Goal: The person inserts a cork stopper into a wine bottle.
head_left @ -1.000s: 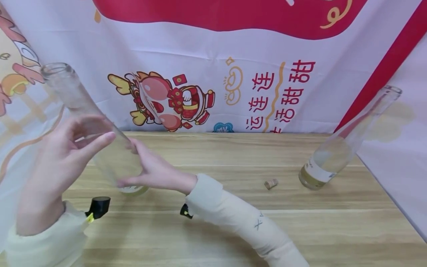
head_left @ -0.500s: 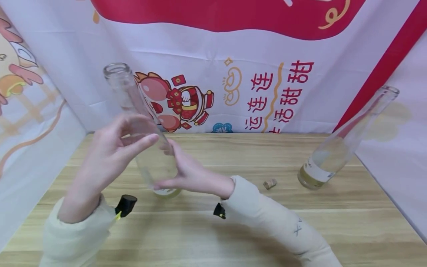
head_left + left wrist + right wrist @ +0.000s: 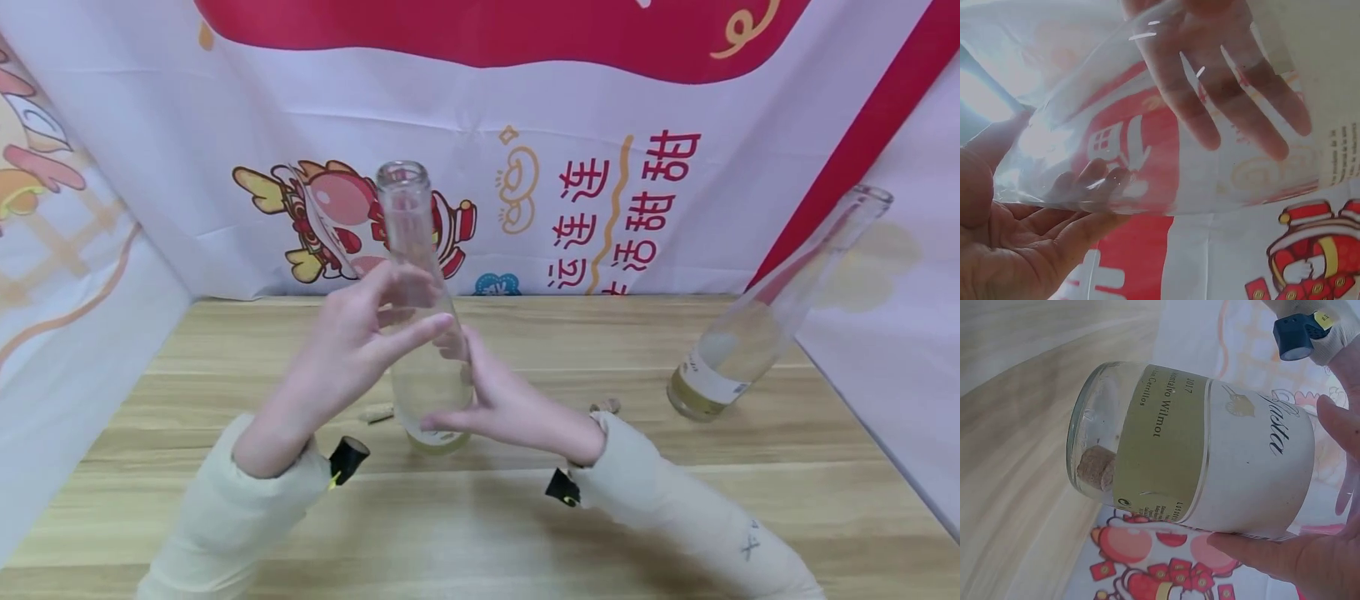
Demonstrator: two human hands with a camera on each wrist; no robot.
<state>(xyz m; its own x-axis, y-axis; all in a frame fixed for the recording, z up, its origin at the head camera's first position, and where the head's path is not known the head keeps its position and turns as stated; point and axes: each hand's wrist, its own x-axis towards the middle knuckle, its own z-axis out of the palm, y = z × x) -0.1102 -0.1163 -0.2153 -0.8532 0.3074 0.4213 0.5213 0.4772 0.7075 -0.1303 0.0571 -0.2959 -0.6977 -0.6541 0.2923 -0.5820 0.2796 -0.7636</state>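
**Gripped bottle point(image 3: 427, 375) brought to mid-frame, a cork uncovered beside it**

In the head view, the left hand point(image 3: 352, 342) is seen left of centre, its fingers curled round the upper body of the gripped bottle and its thumb laid across the near side. Below that hand, a pale cork point(image 3: 379, 412) is now exposed on the bench point(image 3: 465, 533), just left of the bottle's base.

Over the last second the bottle is shifted from the left part of the frame to the middle, mouth towards the top, and the two-handed hold is kept. A carry is therefore judged to be in hand, with nothing released. Whether the base is touching the bench cannot be told. The lower body is clasped by the right hand point(image 3: 510, 404), thumb in front, fingers behind.

Farther right, a brown cork point(image 3: 610, 405) is now partly hidden by the right sleeve point(image 3: 667, 492). Near the right edge, the second bottle point(image 3: 756, 333) is left standing, its place unchanged.
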